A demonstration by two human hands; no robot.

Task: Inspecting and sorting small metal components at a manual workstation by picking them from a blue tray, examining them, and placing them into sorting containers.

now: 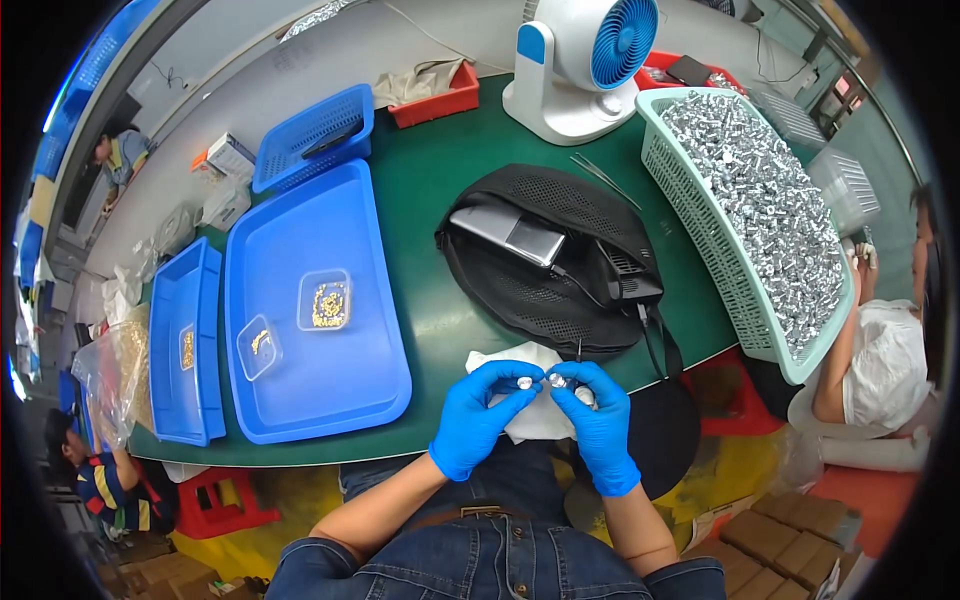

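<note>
Both my hands wear blue gloves and meet at the near edge of the green table. My left hand pinches a small silver metal part at its fingertips. My right hand holds another small silver part right against it; the two parts touch or nearly touch. A white cloth lies under my hands on the table edge. Just beyond it sits a black mesh bag with a grey device in its opening.
A large blue tray at left holds two small clear boxes of gold bits. A narrower blue tray lies further left. A green basket full of silver parts stands at right, a white-and-blue fan behind. Another person sits at right.
</note>
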